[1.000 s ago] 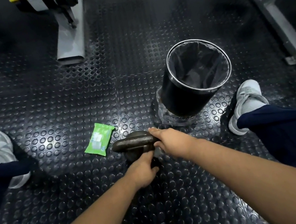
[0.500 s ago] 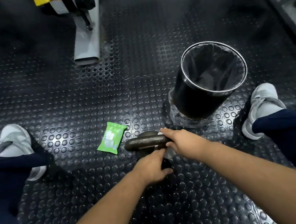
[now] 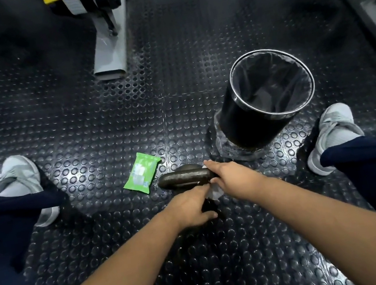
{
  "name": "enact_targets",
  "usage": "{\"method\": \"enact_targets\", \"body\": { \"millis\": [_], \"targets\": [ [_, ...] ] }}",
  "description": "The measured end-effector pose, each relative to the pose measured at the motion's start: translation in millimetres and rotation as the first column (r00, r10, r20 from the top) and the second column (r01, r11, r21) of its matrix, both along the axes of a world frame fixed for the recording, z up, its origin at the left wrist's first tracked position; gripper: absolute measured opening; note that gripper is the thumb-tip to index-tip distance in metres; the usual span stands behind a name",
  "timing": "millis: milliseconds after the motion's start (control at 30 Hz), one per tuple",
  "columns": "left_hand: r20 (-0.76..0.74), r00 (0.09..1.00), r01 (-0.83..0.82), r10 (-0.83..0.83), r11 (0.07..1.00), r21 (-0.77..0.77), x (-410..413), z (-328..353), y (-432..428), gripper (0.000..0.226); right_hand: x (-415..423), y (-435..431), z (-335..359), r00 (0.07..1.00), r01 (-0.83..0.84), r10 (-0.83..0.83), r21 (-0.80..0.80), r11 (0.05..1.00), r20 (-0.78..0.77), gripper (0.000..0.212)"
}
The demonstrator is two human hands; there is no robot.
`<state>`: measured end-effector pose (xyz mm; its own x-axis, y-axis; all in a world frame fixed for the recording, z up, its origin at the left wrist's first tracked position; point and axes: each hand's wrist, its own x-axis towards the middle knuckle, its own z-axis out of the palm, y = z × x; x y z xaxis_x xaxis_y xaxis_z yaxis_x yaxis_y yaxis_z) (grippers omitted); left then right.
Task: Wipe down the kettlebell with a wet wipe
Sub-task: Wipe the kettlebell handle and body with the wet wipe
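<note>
Wiping underway, judged unfinished: kettlebell (image 3: 185, 178) on floor right of wipe pack (image 3: 141, 173), near bin (image 3: 265, 105); right hand (image 3: 233, 177) presses white wipe (image 3: 214, 192) at handle end, left hand (image 3: 189, 206) fingers curled on body.

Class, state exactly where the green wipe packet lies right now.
In the head view, the green wipe packet lies flat on the studded floor, just left of the kettlebell, apart from both hands.

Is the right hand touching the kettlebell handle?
Touching. The head view shows the right hand wrapped over the right end of the kettlebell handle, no gap.
</note>
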<state>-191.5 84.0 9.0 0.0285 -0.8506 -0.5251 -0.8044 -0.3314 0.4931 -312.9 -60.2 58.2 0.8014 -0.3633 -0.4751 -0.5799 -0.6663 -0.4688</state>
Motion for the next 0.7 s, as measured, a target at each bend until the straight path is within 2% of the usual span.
{"method": "enact_targets", "body": {
  "millis": [200, 267, 333, 433, 500, 600, 700],
  "targets": [
    [0.147, 0.983, 0.081, -0.114, 0.973, 0.217, 2.3, -2.1, -37.4, 0.071, 2.7, 1.4, 1.7, 0.999, 0.002, -0.003, -0.007, 1.000, -0.043, 0.058],
    [0.053, 0.998, 0.021, -0.031, 0.983, 0.180, 0.1, -3.0, -35.7, 0.077, 3.5, 0.6, 2.1, 0.999, 0.004, -0.005, -0.006, 1.000, -0.054, 0.059],
    [-0.123, 0.987, -0.088, 0.102, 0.990, 0.114, -0.3, -0.6, -21.8, 0.071, 2.7, -0.9, 1.9, 0.998, 0.001, 0.000, 0.007, 1.000, -0.065, 0.057],
    [-0.362, 0.884, -0.274, 0.295, 0.955, 0.110, -8.5, 4.6, 0.0, 0.057, 1.9, -0.7, 1.7, 0.998, -0.002, 0.003, 0.012, 1.000, -0.070, 0.058],
    [-0.439, 0.808, -0.392, 0.393, 0.915, 0.098, -20.1, -1.2, 5.7, 0.052, 1.7, -0.7, 1.9, 0.998, 0.005, -0.004, 0.014, 1.000, -0.070, 0.059],
    [-0.421, 0.795, -0.423, 0.437, 0.896, 0.133, -27.1, -0.2, 3.7, 0.058, 2.8, -0.9, 1.4, 0.998, 0.000, 0.001, 0.014, 1.000, -0.063, 0.058],
    [-0.234, 0.902, -0.312, 0.362, 0.923, 0.225, -17.6, 7.5, -13.1, 0.066, 2.2, -1.3, 0.7, 0.998, 0.014, -0.013, 0.023, 1.000, -0.068, 0.056]
  ]
}}
